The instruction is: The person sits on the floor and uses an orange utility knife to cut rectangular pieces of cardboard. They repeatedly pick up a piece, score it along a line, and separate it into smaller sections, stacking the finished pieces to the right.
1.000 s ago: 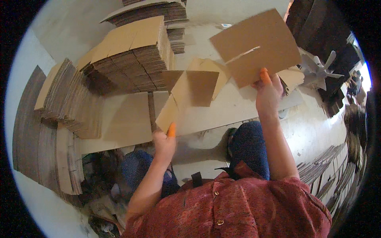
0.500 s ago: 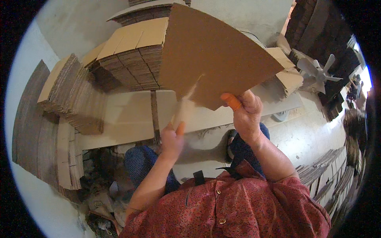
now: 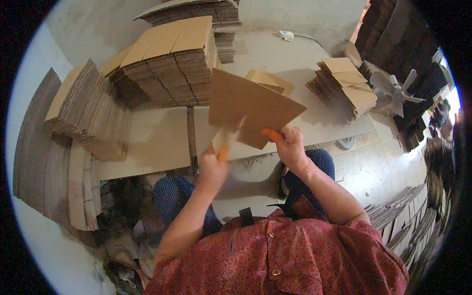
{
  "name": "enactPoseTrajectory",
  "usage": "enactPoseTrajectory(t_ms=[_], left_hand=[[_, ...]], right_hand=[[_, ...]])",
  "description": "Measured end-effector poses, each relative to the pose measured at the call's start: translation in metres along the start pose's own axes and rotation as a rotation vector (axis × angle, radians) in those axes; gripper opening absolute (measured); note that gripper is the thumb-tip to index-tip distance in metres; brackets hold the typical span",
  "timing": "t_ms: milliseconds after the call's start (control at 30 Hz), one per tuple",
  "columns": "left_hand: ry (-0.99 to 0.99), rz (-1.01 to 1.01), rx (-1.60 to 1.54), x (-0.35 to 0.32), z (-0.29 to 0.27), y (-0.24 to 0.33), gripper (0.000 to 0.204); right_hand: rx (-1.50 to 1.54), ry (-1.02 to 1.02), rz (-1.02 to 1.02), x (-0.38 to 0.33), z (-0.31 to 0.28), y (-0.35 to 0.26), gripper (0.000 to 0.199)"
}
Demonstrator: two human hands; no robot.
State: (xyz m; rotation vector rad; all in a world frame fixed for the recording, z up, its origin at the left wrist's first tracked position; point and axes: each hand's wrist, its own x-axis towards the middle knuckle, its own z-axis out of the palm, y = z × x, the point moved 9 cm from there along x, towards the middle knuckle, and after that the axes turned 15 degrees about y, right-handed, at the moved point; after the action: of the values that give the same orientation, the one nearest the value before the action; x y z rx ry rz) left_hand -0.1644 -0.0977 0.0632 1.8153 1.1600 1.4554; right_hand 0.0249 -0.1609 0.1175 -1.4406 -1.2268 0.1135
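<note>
Both hands — left hand (image 3: 212, 164), right hand (image 3: 290, 145) — pinch the cardboard sheet (image 3: 248, 105), tilted, long axis slanting down-right.

Low pale board (image 3: 147, 142) as work surface, on a grey concrete floor (image 3: 383, 167). Tall stacks of flat cardboard (image 3: 167, 64) at upper left and along the left edge (image 3: 73, 142); smaller stack (image 3: 344, 86) at upper right. White fan (image 3: 393, 91) beside it. White cable (image 3: 305, 42) across the far floor. Dark stacked sheets (image 3: 393, 216) at right. Bright daylight from the far right (image 3: 452, 98).
</note>
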Motion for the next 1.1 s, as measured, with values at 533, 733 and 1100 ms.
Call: enactPoseTrajectory(t_ms=[533,733,1100], left_hand=[[-0.07,0.137,-0.019,-0.009,0.013,0.01,0.024],[-0.101,0.057,-0.094,-0.009,0.013,0.019,0.051],[-0.381,0.146,-0.526,-0.028,0.055,0.07,0.085]], right_hand=[[-0.456,-0.295,-0.104,-0.047,0.035,0.061,0.012],[-0.247,0.051,-0.172,-0.019,-0.02,-0.011,0.059],[0.197,-0.436,0.459,0.01,0.016,-0.01,0.058]])
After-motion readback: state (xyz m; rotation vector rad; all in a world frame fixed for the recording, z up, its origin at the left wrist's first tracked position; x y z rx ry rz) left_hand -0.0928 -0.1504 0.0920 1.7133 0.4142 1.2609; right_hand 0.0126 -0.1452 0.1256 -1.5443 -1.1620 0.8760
